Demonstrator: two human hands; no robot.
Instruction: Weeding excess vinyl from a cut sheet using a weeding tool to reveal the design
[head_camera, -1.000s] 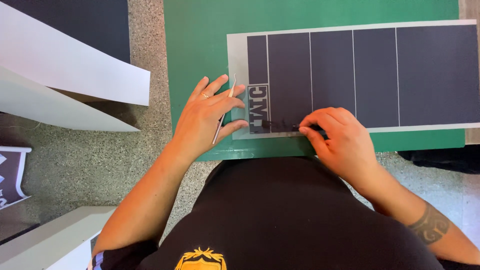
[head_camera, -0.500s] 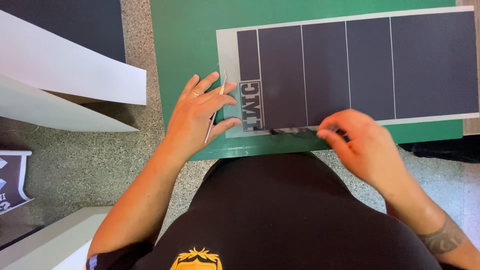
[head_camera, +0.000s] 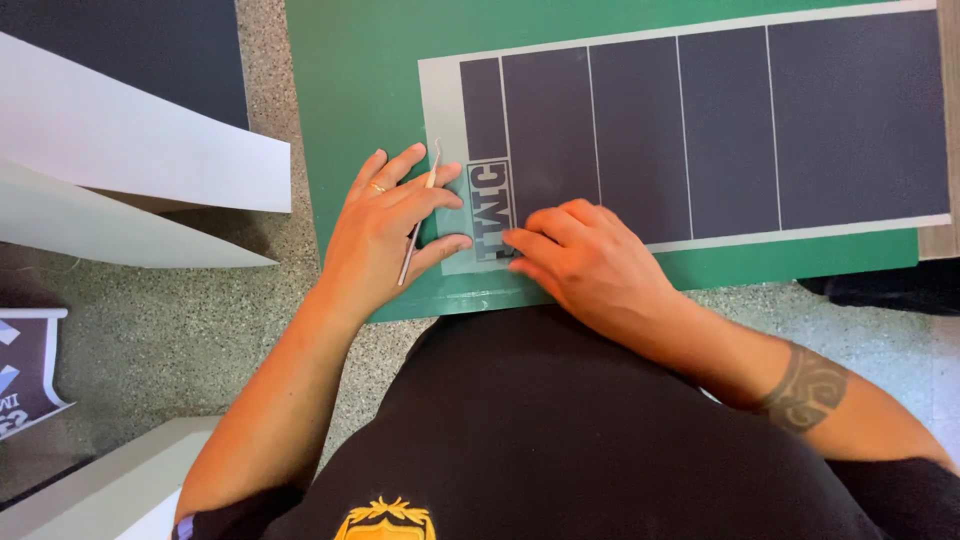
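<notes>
Vinyl sheet (head_camera: 690, 130), dark with thin pale lines dividing it into upright panels and a pale border all round, lies flat on the green cutting mat (head_camera: 360, 90) on the counter, stretching away from both my hands towards my right. Its near left corner, where a small block of cut-out letters (head_camera: 490, 205) shows against the pale backing, sits right between my two hands.

My left hand (head_camera: 385, 235) rests flat on the mat at the sheet's left edge, fingers spread, thumb tip touching the sheet just below the lettered block. A slim metal weeding tool (head_camera: 418, 215) lies under my fingers, pinned between them and the mat; its tip pokes out past my fingertips, pointing away from me. So that grip is pressed down on the tool rather than wrapped round it. A ring sits on one finger.

My right hand (head_camera: 585, 260) is just right of the lettered block, fingers curled and drawn together, fingertips pressed onto the sheet at the block's lower right corner. Whether they pinch a sliver of vinyl there I cannot tell, since the fingers hide the spot.

Off past my left hand, well apart from the mat, white boards (head_camera: 130, 150) lean over the speckled floor (head_camera: 200, 330). The mat's near edge meets my black shirt (head_camera: 560, 440).
</notes>
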